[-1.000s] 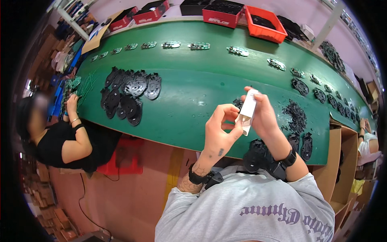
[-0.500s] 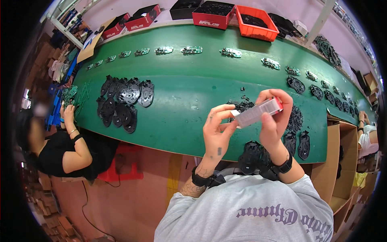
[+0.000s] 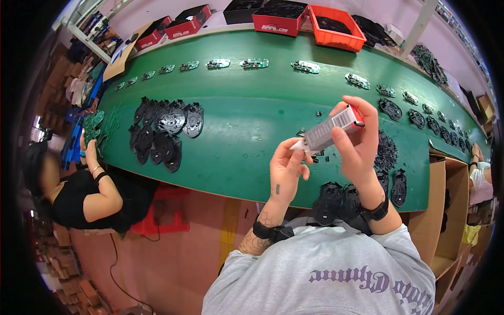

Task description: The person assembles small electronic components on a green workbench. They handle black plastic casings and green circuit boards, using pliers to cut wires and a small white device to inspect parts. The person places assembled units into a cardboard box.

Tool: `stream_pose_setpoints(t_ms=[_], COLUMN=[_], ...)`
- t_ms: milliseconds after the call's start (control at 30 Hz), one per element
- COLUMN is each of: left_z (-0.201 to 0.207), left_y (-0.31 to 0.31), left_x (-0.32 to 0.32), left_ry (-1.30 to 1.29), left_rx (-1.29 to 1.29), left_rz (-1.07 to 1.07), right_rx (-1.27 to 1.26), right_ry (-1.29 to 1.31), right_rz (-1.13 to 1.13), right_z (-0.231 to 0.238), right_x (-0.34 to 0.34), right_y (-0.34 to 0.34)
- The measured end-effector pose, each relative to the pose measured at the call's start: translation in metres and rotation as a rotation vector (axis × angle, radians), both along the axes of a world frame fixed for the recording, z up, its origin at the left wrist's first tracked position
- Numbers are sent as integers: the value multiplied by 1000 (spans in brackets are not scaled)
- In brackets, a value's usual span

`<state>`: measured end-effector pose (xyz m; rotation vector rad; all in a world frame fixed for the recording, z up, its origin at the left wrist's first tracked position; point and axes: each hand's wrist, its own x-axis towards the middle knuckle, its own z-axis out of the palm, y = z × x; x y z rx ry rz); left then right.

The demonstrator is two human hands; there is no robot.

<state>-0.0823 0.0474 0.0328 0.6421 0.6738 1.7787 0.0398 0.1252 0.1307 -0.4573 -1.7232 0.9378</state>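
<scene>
A small narrow cardboard box [image 3: 326, 131], grey and white with a red end, is held tilted above the green bench. My right hand [image 3: 358, 149] grips it near the red end, thumb on the near face and fingers behind. At its lower left end sticks out a white flap [image 3: 297, 145], and my left hand [image 3: 287, 170] pinches there with thumb and forefinger. What is inside the box cannot be seen. Beneath my hands lie black plastic mouse-shaped shells [image 3: 329, 202] at the bench's near edge, partly hidden by my right forearm.
Small black parts [image 3: 386, 149] lie heaped right of my hands. Black shells [image 3: 170, 123] are grouped at the left. Green circuit boards [image 3: 254, 63] form a row across the bench [image 3: 236, 126]. An orange bin [image 3: 336, 31] stands behind. A co-worker [image 3: 100, 194] sits at the left.
The box has tipped more steeply, its red end going up with my right hand. My left hand has shifted slightly down and now pinches at the flap end.
</scene>
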Motion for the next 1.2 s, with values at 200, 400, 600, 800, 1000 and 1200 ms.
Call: stream_pose_setpoints(t_ms=[200, 400, 600, 800, 1000, 1200], left_z=[-4, -18, -5, 74, 176, 186], left_y=[-5, -10, -30, -49, -62, -33], left_x=[-21, -74, -83, -59, -23, -7], left_ry=[-176, -361, -130, 798, 947, 867], left_rx=[1, -10, 130, 331, 1019, 1278], left_rz=[249, 561, 387, 360, 416, 578], right_rx=[-387, -528, -87, 132, 23, -92], right_ry=[125, -186, -550, -583, -463, -454], right_rz=[24, 138, 94, 22, 160, 175], right_z=[-7, -72, -102, -90, -32, -15], right_x=[-12, -45, -89, -83, -60, -18], right_y=[22, 62, 70, 71, 48, 37])
